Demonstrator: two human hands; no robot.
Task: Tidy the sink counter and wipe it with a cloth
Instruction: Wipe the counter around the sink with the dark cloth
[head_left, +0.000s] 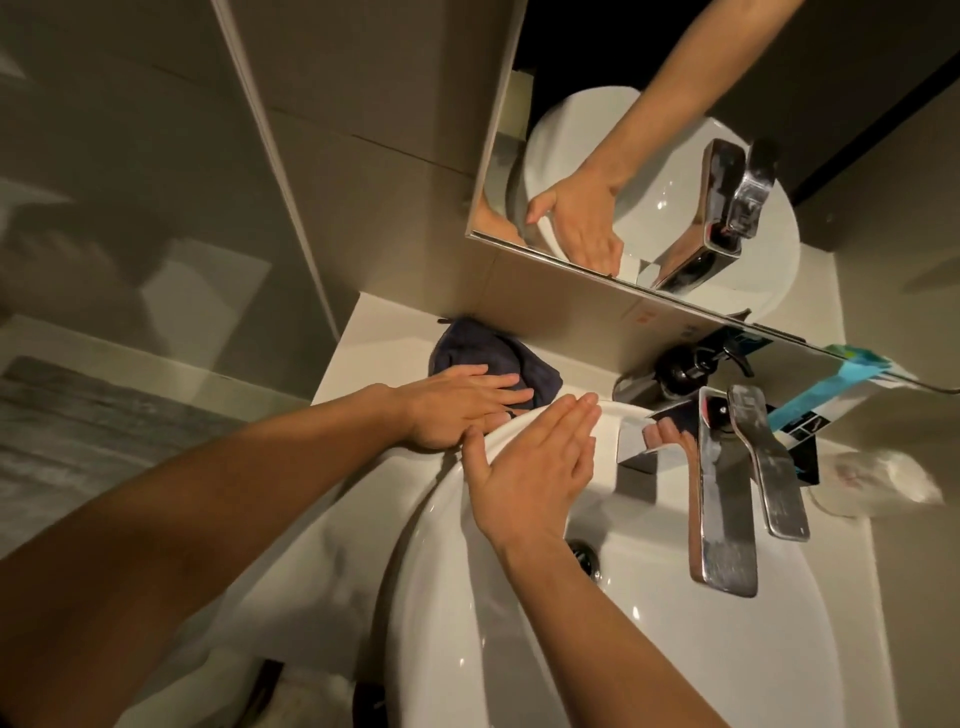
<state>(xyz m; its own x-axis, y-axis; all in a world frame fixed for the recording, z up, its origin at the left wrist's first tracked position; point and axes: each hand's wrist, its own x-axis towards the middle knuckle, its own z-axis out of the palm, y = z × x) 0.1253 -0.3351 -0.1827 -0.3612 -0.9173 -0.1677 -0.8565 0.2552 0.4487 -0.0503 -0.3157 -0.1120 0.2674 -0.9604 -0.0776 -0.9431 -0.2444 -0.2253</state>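
A white round basin (519, 649) filled most of the pale desk (379, 332) beneath a wall mirror (519, 156), seen from above. Over the basin's far side stood a chrome tap (722, 493) with a flat lever. The person's left hand (457, 410) lay flat, fingers together and stretched out, grip clamped on nothing, pressing a dark navy cloth (483, 358) bunched on the desk at the back left corner, just beside the basin rim. The right hand (530, 467) rested open-palmed on the basin's rim, fingers extended, touching the left hand's edge. Behind the tap sat a dark pump bottle (691, 364); a blue-and-white tube (841, 384) lay to the right.
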